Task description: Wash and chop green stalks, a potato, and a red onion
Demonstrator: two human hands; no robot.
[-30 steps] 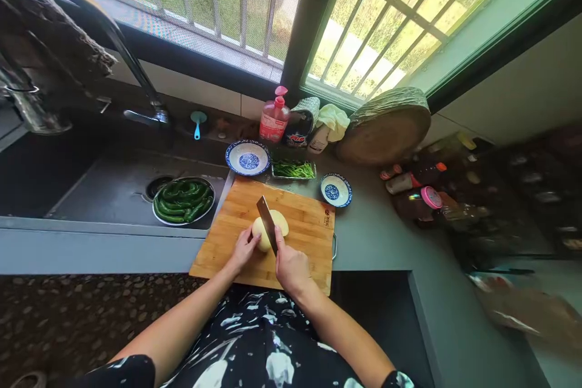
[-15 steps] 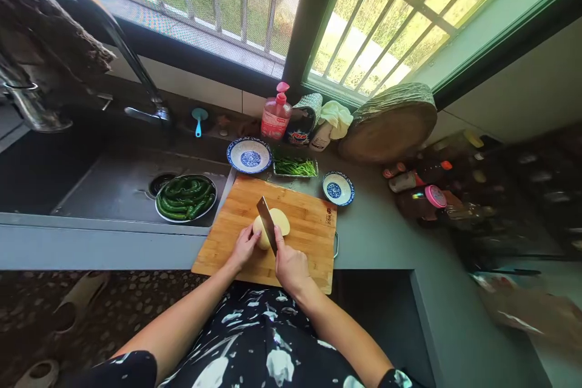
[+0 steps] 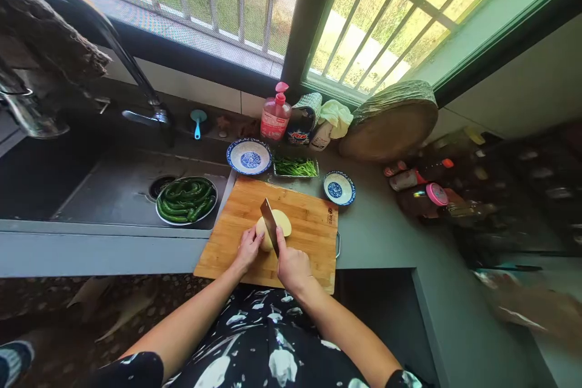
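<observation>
A peeled, pale yellow potato [image 3: 260,230] lies on the wooden cutting board [image 3: 309,218], with a cut slice [image 3: 284,222] leaning at the right side of the blade. My left hand [image 3: 248,247] is closed on the potato's left side, thumb and fingertips against it. In my right hand [image 3: 294,267] is a kitchen knife [image 3: 269,221], the index finger stretched along the back of its blade. The blade stands between potato and slice; its lower edge is hidden, so the depth of the cut cannot be told.
Left of the board, a bowl of green peppers [image 3: 186,200] stands in the sink [image 3: 113,188]. Behind the board are a blue-and-white plate [image 3: 250,156], a tray of cut greens [image 3: 295,167], a small dish [image 3: 339,188] and a pink pump bottle [image 3: 275,115]. Jars [image 3: 425,199] stand at right.
Both hands, knife and potato keep nearly the same place on the board; the whole view has shifted slightly. On the floor at lower left, the pale shapes have changed and a striped shape shows.
</observation>
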